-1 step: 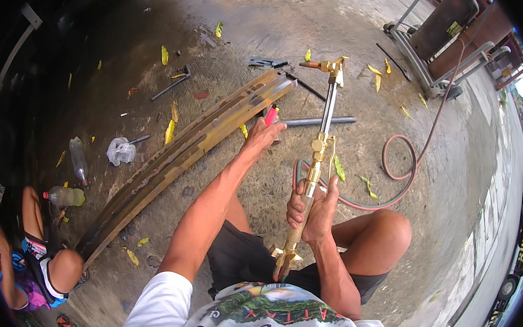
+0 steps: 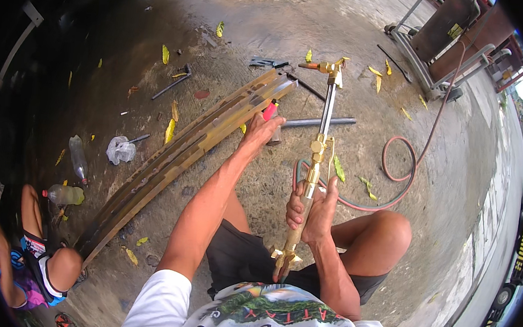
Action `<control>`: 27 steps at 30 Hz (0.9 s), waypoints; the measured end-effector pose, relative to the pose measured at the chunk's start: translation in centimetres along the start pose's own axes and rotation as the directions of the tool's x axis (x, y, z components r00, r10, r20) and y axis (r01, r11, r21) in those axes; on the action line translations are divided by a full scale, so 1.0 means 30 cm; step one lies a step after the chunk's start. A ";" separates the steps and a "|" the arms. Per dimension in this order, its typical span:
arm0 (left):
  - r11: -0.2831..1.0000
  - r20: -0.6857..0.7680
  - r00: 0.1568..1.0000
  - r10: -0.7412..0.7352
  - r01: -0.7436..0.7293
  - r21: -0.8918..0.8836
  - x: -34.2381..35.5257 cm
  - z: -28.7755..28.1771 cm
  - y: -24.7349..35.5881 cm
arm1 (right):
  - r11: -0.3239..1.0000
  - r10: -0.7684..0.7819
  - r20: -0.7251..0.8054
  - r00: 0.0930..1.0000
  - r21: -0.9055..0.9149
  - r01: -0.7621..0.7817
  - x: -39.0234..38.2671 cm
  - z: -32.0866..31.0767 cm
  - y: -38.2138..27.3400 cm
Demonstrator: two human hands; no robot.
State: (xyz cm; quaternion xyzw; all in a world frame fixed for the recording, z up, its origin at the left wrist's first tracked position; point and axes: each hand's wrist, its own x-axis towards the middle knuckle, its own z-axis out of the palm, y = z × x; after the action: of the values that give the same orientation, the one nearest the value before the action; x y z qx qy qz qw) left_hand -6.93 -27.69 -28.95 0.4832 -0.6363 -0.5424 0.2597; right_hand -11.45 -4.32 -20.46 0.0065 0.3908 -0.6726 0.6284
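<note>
My right hand (image 2: 314, 211) is wrapped around the handle of a brass cutting torch (image 2: 317, 158), held upright in front of me with its copper tip pointing left. My left hand (image 2: 259, 132) is closed around a small red lighter-shaped object (image 2: 269, 110) with a dark end. That hand is by the upper end of long rusty steel bars (image 2: 193, 139) lying side by side on the concrete. Just right of its fingers lies a grey metal pipe (image 2: 320, 122), with a brownish metal block (image 2: 274, 139) at its left end, partly hidden by the hand.
A red and green hose (image 2: 387, 204) loops to a cart (image 2: 417, 59) with gas cylinders at the upper right. Plastic bottles (image 2: 63, 194) and a crumpled bag (image 2: 121, 150) lie left of the bars. Another person (image 2: 39, 256) sits at the lower left. Yellow leaves dot the floor.
My left hand has shifted slightly left and down with the red object, which now tilts more to the right. The torch and my right hand have hardly moved.
</note>
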 end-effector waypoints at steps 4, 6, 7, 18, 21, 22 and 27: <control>0.995 -0.036 0.999 0.013 -0.010 0.098 0.095 -0.090 0.144 | 0.999 0.023 0.041 0.999 -0.049 -0.021 -0.003 -0.007 0.017; 0.990 -0.066 0.998 -0.019 0.028 0.138 0.125 -0.119 0.219 | 0.999 0.030 0.054 0.998 -0.039 -0.028 0.009 0.000 0.017; 0.989 -0.090 0.996 0.003 0.011 0.146 0.139 -0.126 0.245 | 0.999 0.030 0.062 0.998 -0.034 -0.028 0.019 0.004 0.012; 0.998 -0.035 0.999 0.001 -0.004 -0.065 0.196 -0.058 0.166 | 0.998 0.046 0.111 0.993 -0.041 -0.041 0.028 -0.011 0.021; 0.966 0.076 0.991 -0.109 0.123 -0.227 0.080 0.038 0.036 | 0.998 0.032 0.097 0.995 -0.048 -0.028 0.032 -0.001 0.014; 0.973 0.143 0.984 -0.110 0.136 -0.189 0.011 0.058 0.035 | 0.999 0.017 0.077 0.997 -0.046 -0.013 0.029 -0.012 0.010; 0.978 0.520 0.851 -0.072 0.163 -0.130 -0.278 0.015 -0.060 | 0.998 -0.035 0.013 0.999 -0.049 0.036 0.037 -0.006 -0.006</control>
State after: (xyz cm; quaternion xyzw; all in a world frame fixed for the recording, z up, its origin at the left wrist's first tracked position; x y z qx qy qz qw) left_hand -3.39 -19.91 -29.14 0.3359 -0.6031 -0.7182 0.0875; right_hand -11.91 -5.17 -21.05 -0.0199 0.4036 -0.6737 0.6187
